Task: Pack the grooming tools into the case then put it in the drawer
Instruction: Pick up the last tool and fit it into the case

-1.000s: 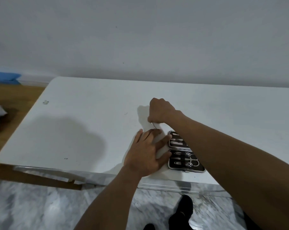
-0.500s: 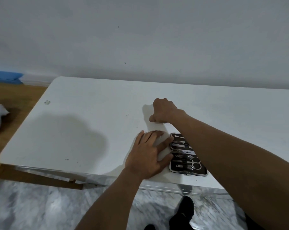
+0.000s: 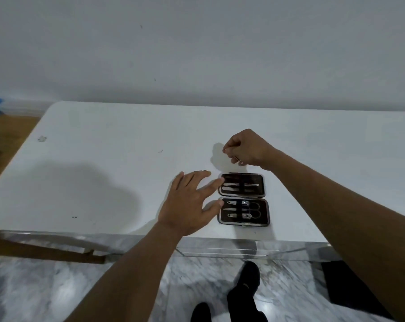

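Lying open on white table (image 3: pixel 104 173), right of frame centre near front edge: black case (image 3: pixel 243 199), tools strapped in both halves. Left hand (image 3: pixel 190 203), fingers spread, empty, fingertips touching case's left edge. Right hand (image 3: pixel 245 148), above case in frame, pinching thin metal tool (image 3: pixel 230 154) (kind unclear).

A plain domestic room — likely a home. Evidence: a white table (image 3: pixel 104 159) set against a bare, pale painted wall (image 3: pixel 197 47); marble-patterned floor tiles (image 3: pixel 45 287) in the foreground; a wood-toned surface (image 3: pixel 8 133) beyond the table's left edge; and an open grooming case (image 3: pixel 243 198) — a personal household item.
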